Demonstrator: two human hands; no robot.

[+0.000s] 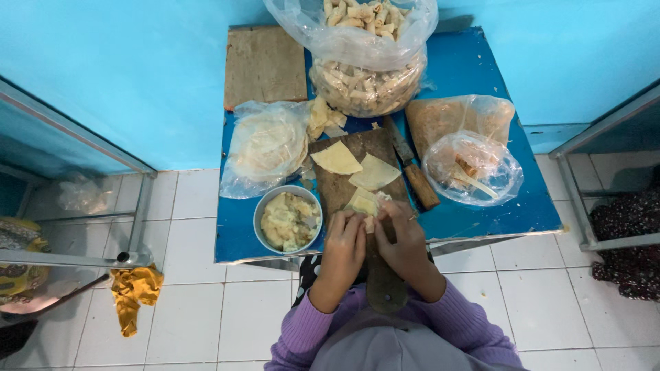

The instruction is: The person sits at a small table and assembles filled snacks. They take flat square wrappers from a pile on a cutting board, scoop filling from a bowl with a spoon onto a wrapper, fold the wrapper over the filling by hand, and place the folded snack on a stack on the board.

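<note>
White floor tiles and a bright turquoise wall frame a small blue table (481,206) in the centre of the frame. At its lower middle lies a long wooden cutting board (340,189), and over the board's near end both hands meet. The left hand (344,249) and the right hand (403,240) have their fingers (352,225) curled inward and pinched together around a small folded wrapper (364,203) with filling, pale yellow, which rests on the board just above the fingertips. Two more flat wrappers (337,158) lie on the board above it, side by side. Just left of the hands stands a round metal bowl of filling (287,220). A knife with a wooden handle (412,168) lies along the board's right edge. At the upper middle sits a clear bag of finished rolls (364,75), to the left a plastic bag of wrappers (265,148), and to the right another plastic bag (471,168). A yellow cloth (134,295) lies on the floor at lower left.
</note>
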